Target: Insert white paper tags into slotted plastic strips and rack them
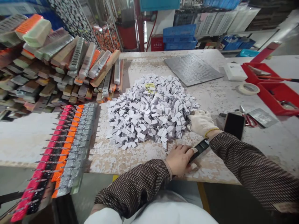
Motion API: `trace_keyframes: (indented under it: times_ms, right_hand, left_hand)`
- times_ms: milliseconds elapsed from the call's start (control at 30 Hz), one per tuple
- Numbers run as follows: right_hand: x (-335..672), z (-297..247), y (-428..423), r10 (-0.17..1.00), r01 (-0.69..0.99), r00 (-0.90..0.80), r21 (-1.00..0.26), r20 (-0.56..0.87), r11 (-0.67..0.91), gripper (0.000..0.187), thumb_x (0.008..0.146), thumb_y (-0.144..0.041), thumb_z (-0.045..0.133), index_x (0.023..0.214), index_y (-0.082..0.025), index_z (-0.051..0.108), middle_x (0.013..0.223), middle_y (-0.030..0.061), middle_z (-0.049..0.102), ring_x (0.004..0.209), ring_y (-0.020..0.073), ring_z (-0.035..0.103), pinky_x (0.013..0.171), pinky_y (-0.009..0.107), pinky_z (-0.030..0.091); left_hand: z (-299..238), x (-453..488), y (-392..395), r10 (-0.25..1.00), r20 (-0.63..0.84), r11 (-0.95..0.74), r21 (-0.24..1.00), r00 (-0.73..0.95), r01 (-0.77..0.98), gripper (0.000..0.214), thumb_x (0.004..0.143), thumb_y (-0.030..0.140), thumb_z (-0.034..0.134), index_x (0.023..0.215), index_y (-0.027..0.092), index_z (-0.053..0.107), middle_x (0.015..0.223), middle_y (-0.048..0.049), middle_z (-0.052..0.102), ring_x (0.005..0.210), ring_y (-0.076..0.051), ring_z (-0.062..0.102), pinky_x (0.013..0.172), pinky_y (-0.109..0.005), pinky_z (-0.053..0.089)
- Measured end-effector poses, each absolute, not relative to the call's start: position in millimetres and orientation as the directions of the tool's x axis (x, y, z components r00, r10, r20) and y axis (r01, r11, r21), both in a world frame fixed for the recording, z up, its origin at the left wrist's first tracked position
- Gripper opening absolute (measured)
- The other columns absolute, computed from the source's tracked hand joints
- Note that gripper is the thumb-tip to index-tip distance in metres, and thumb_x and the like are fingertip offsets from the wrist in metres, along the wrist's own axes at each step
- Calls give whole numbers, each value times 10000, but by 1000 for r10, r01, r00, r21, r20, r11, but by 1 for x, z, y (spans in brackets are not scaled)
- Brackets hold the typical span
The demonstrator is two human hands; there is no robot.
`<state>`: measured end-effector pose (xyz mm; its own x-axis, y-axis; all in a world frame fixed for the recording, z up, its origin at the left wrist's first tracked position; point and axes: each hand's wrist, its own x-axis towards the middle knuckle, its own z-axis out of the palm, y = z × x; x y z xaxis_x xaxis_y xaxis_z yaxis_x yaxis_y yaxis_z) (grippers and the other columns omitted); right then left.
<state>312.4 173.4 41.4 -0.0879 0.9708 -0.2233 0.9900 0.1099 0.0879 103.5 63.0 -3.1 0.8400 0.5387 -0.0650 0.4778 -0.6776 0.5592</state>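
Observation:
My bare left hand (179, 160) is closed around a narrow dark bar (200, 148) close to the table's front edge. The bar slants up to the right, its far end by my right wrist. A white knitted glove covers my right hand (202, 122), which touches the right edge of a large pile of small white folded pieces (147, 115). Its fingers are bent together against the pieces, and whether one is pinched between them is hidden. A yellow label (150, 87) lies on top of the pile.
Pink, orange and grey strips with pins (77, 146) line the left. Behind them are stacked wooden bars (58, 68). A metal plate (192, 70) lies at the back. On the right are a phone (234, 125), scissors (250, 120), a tape roll (249, 89) and red bins (277, 96).

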Motion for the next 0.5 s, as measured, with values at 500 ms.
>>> trace_keyframes:
  times_ms: [500]
  right_hand:
    - [336, 63, 142, 990, 948, -48, -318, -133, 3, 353, 906, -487, 627, 988, -197, 810, 1210, 199, 759, 1251, 396, 641, 1153, 575, 485]
  left_hand:
    - [-5, 120, 92, 757, -440, 515, 857, 483, -27, 156, 1021, 274, 639, 1116, 165, 698, 1134, -118, 801, 1010, -248, 766, 1014, -441, 625]
